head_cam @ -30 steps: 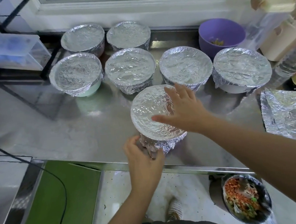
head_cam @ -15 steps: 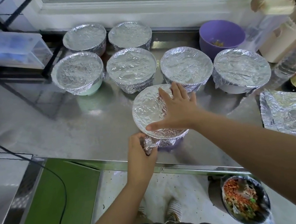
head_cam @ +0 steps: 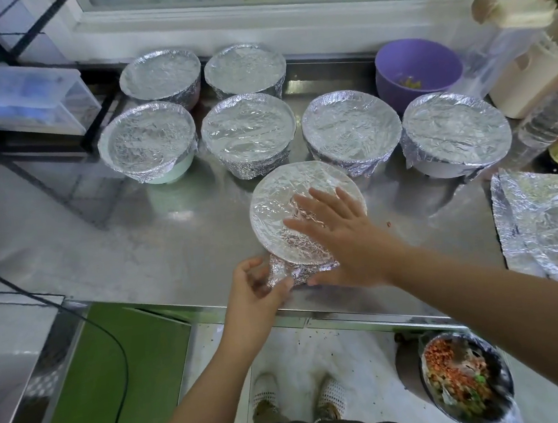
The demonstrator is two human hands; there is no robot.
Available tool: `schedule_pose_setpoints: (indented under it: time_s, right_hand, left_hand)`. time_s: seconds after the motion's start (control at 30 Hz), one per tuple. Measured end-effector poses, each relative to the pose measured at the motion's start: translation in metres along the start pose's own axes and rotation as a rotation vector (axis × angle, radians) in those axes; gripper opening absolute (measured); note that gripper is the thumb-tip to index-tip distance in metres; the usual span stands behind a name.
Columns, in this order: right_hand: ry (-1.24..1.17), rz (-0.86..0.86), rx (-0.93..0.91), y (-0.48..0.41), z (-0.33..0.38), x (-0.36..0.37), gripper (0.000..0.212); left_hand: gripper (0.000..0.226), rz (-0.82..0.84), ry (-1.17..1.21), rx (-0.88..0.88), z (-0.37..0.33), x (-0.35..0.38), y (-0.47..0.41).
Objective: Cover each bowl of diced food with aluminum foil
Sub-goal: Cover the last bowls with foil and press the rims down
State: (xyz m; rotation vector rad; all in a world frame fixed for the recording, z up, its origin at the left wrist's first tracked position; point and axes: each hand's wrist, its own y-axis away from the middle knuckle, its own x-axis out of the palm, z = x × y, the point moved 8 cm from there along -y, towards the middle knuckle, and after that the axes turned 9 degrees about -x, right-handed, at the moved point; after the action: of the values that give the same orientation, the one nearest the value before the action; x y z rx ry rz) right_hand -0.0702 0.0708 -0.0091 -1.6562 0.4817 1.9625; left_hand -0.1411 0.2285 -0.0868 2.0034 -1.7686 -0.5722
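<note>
Seventh bowl nearly done: at the steel worktop [head_cam: 130,247] I am closing the cover on the front bowl [head_cam: 277,211], which stands near the front edge, just ahead of the others. My right hand [head_cam: 345,235] lies flat across its foil top, fingers [head_cam: 318,203] straight and spread, gripping nothing, only pressing down. My left hand [head_cam: 258,292] is at the bowl's near side, its fingers curled on the foil skirt [head_cam: 306,270], pinching the crumpled slack in against the wall.

Behind it stand six foil-capped bowls [head_cam: 248,133], two at the back and four in a row, each with its top stretched over and its edges folded down. Those look finished.

What remains, as I judge it: the last tuck on this one, then the purple bowl [head_cam: 417,66] at the back right, which is open, with a little diced yellow food in the bottom. A loose foil sheet [head_cam: 547,224] lies at the right edge of the worktop, with a round form showing in it; whether a bowl sits under it I cannot tell. Below worktop level, at the lower right, a dark bowl [head_cam: 468,387] of diced food shows its contents, so it too appears to be waiting.
</note>
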Motion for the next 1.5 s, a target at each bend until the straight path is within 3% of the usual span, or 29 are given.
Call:
schedule_pose_setpoints:
  time_s: [0.17, 0.33, 0.47, 0.7, 0.83, 0.97, 1.13, 1.2, 1.3, 1.5]
  right_hand:
    - [0.092, -0.036, -0.127, -0.004, 0.012, -0.002, 0.083]
    - [0.108, -0.056, -0.347, -0.009, 0.034, 0.001, 0.055]
    - [0.110, -0.078, -0.384, -0.012, 0.038, 0.005, 0.032]
    - [0.090, -0.164, -0.390, -0.018, 0.047, 0.005, 0.005]
    - [0.086, -0.205, -0.389, -0.018, 0.046, 0.006, 0.013]
    - [0.085, -0.221, -0.395, -0.016, 0.046, 0.006, 0.008]
    - [0.064, -0.252, -0.400, -0.015, 0.045, 0.007, 0.012]
    - [0.046, -0.272, -0.405, -0.015, 0.045, 0.006, 0.016]
    - [0.039, -0.281, -0.405, -0.015, 0.045, 0.007, 0.021]
    - [0.063, -0.292, -0.396, -0.015, 0.043, 0.011, 0.032]
  left_hand:
    - [0.045, 0.086, 0.264, -0.219, 0.007, 0.007, -0.004]
    - [0.046, 0.185, 0.297, -0.309, 0.013, 0.006, -0.004]
    - [0.046, 0.214, 0.236, -0.294, 0.008, 0.000, -0.001]
    - [0.061, 0.188, 0.042, -0.119, -0.008, -0.006, 0.012]
    - [0.063, -0.006, -0.140, 0.022, -0.015, -0.001, 0.029]
    - [0.039, -0.245, -0.382, 0.216, -0.018, 0.004, 0.032]
    - [0.032, -0.326, -0.638, 0.421, -0.027, -0.006, 0.019]
    - [0.023, -0.310, -0.768, 0.540, -0.036, -0.007, 0.016]
    - [0.012, -0.138, -0.769, 0.623, -0.051, -0.005, 0.009]
    - [0.029, -0.005, -0.728, 0.436, -0.057, -0.013, -0.010]
